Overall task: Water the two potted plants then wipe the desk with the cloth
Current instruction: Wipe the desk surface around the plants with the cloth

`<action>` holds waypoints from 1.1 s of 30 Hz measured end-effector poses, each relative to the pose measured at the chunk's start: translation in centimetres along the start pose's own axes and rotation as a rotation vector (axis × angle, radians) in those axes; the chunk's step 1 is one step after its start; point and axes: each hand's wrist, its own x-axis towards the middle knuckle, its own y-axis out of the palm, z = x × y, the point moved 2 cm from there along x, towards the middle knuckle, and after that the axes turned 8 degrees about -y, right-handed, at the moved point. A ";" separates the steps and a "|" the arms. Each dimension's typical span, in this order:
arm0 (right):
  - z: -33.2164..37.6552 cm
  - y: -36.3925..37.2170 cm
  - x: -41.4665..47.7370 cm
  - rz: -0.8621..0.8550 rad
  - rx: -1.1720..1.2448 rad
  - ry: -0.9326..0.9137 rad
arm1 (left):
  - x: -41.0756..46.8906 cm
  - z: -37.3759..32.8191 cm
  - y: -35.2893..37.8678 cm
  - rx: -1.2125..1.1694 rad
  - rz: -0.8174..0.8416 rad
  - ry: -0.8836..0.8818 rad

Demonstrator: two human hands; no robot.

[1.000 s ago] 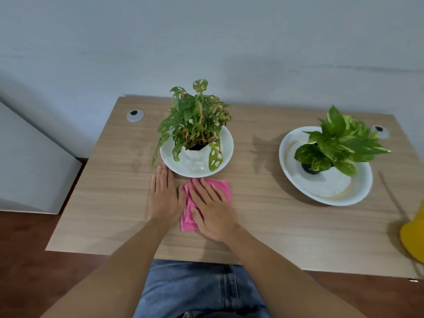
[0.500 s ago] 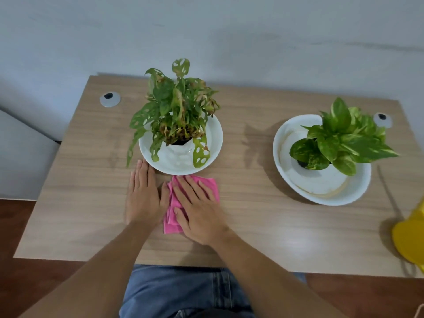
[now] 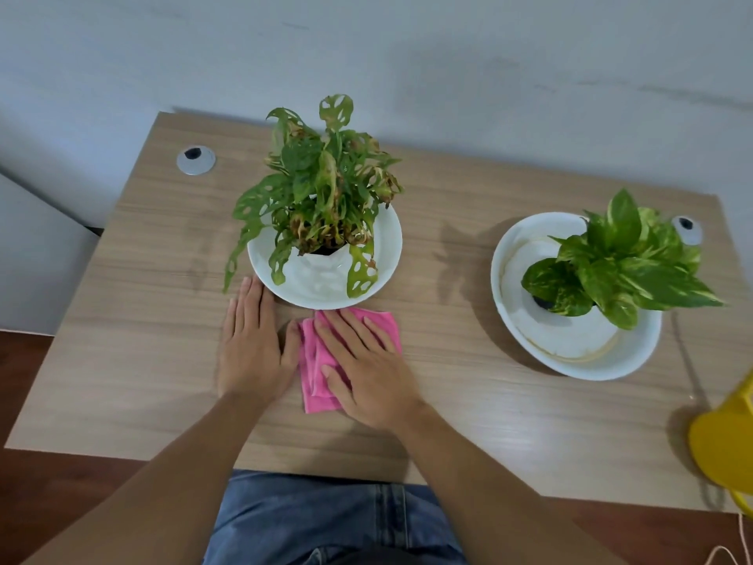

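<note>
Jeans (image 3: pixel 326 519) at the bottom edge, both bare forearms reaching over the desk (image 3: pixel 489 422). Right hand (image 3: pixel 366 364) lies flat, fingers spread, pressing down on the folded pink cloth (image 3: pixel 315 373) without gripping it. Left hand (image 3: pixel 250 346) rests flat on bare wood, thumb touching the cloth's left edge. The cloth's far edge meets the white dish (image 3: pixel 383 275) under the holey-leaved plant (image 3: pixel 322 197). Well to the right, the second plant (image 3: pixel 627 263) stands in its own dish (image 3: pixel 635 356); something yellow (image 3: pixel 721 450) pokes in at the right edge.

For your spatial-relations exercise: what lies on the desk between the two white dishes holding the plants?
Nothing: in the head view, only bare desk separates the left dish from the right dish.
</note>
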 end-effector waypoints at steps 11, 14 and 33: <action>-6.7 -2.4 -1.0 -0.032 -0.107 0.328 | -0.1 0.1 0.2 -0.006 -0.029 0.016; -5.1 -1.9 1.8 -0.060 -0.093 0.507 | -0.2 0.0 0.1 -0.011 -0.022 0.018; -7.8 -4.6 -9.0 -0.033 -0.089 0.411 | -4.0 -9.8 3.1 0.007 0.123 0.512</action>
